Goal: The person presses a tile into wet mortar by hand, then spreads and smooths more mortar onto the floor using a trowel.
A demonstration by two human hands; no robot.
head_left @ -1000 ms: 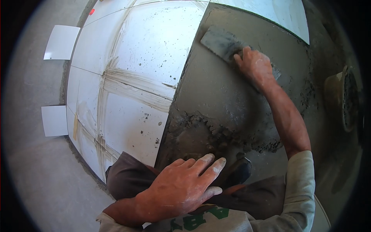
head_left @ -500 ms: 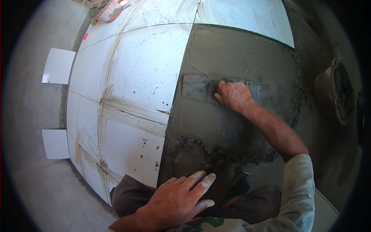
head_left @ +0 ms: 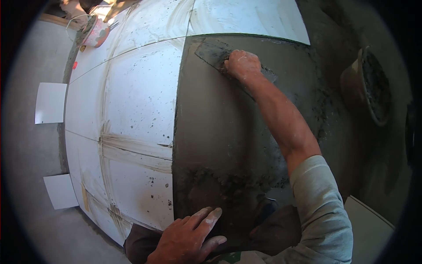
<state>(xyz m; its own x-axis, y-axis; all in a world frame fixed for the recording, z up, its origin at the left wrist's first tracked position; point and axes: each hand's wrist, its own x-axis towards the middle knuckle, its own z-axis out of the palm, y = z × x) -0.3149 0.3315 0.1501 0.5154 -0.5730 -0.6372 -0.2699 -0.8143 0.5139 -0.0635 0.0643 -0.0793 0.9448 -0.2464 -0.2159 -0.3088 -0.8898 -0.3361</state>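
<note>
My right hand (head_left: 243, 65) is closed around the handle of a flat, mortar-smeared finishing trowel (head_left: 209, 52). The trowel's long blade lies slanted on wet grey mortar (head_left: 211, 114), near the far left corner of that bed. Most of the handle is hidden under my fingers. At the bottom of the view, my left hand (head_left: 187, 237) is open and empty, fingers stretched forward, by my knee. Large white tiles (head_left: 140, 92), streaked and spotted with mortar, border the bed on the left and far side. Close to my legs the mortar is rough and lumpy.
On the right stands a bucket (head_left: 353, 83) with dark mortar inside. A pinkish, mortar-stained bucket (head_left: 96, 33) sits at the far left. Two small white tile pieces (head_left: 50, 102) are along the left tile edge. A pale panel (head_left: 367, 224) lies at lower right.
My right hand has pushed the trowel away from me, to the far left of the mortar, and the blade has turned. The view has shifted; my left hand stays open near my knee.
</note>
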